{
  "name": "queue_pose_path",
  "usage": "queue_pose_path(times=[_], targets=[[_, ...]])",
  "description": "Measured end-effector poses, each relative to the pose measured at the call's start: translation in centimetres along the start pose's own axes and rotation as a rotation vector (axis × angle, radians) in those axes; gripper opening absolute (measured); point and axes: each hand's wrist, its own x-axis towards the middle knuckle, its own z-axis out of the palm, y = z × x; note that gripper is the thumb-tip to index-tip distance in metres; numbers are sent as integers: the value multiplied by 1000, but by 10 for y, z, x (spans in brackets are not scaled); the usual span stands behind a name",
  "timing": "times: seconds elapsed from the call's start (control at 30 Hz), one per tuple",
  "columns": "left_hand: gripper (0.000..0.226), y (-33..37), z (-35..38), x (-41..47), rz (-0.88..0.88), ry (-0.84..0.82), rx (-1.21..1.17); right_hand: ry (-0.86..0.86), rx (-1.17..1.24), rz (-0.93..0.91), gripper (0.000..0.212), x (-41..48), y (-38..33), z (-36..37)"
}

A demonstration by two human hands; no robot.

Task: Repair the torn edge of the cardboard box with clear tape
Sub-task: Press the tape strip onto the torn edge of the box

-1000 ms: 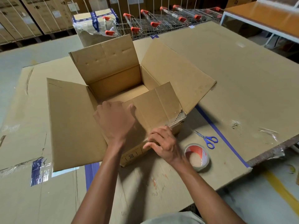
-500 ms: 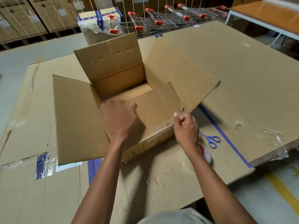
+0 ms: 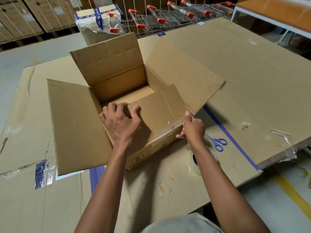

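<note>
Cardboard sheet (image 3: 168, 190) covers the bench nearest the person. On it, partly hidden under the right forearm, lies the tape roll (image 3: 196, 165), with blue-handled scissors (image 3: 218, 143) just beyond. The right hand (image 3: 193, 129) is closed on the torn edge (image 3: 176, 126) at the near right corner of the box (image 3: 117, 81), thumb up along the corner and fingers curled against the outer wall. A strip of clear tape (image 3: 173, 121) glints across the tear, already laid over flap and wall. The left hand (image 3: 119, 120) grips the free rim of the near flap (image 3: 156, 110), fingers hooked over it and thumb on top. The box stands open mid-bench, its other three flaps spread.

The step in hand looks to be rubbing the tape down. To do it well, I would hold the flap flat and steady with the left hand so the ragged edges meet. The right thumb can then run from the middle of the strip outward, pushing air out and wrapping the tape snugly round the corner without creases. Loose fibres at the tear may stop it sticking, so firm pressure matters.

As for writing, a boxed mark (image 3: 138, 159) on the near wall reads something like "80", though I cannot be sure. Farther off, a wrapped carton (image 3: 99, 19) bears blue printed tape, too small to read. Beside it stand trolleys (image 3: 159, 19) with orange handles, and the labels on the stacked cartons (image 3: 33, 12) behind are illegible.
</note>
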Motion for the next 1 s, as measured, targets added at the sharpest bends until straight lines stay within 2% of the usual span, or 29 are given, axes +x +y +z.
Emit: queue_pose_path(times=[0.13, 0.23, 0.27, 0.37, 0.4, 0.53, 0.67, 0.77, 0.9, 1.0], targets=[[47, -3, 2, -1, 7, -6, -13, -63, 366, -8, 46, -6, 15, -1], [50, -2, -1, 1, -16, -5, -32, -130, 610, 79, 35, -14, 15, -6], [52, -2, -2, 2, -28, -11, -35, -142, 626, 109, 33, -14, 13, -7], [54, -7, -4, 2, -31, -28, -52, -128, 393, 103, 68, -10, 8, -8], [54, -9, -4, 3, -30, -32, -59, -117, 317, 73, 72, -11, 6, -8], [53, -8, -5, 5, -8, -35, -72, -48, 256, -45, 48, -6, 3, -6], [51, -7, -5, 5, 18, -57, -106, -27, 308, -85, 41, -8, 13, -6], [51, -9, -6, 6, 32, -82, -127, -23, 397, -9, 46, -22, 20, -6], [54, -9, -7, 6, 25, -76, -113, -76, 66, 27, 72, -28, 15, -14], [50, -7, -4, 4, 25, -77, -96, -112, 129, 52, 62, -20, 8, -20]])
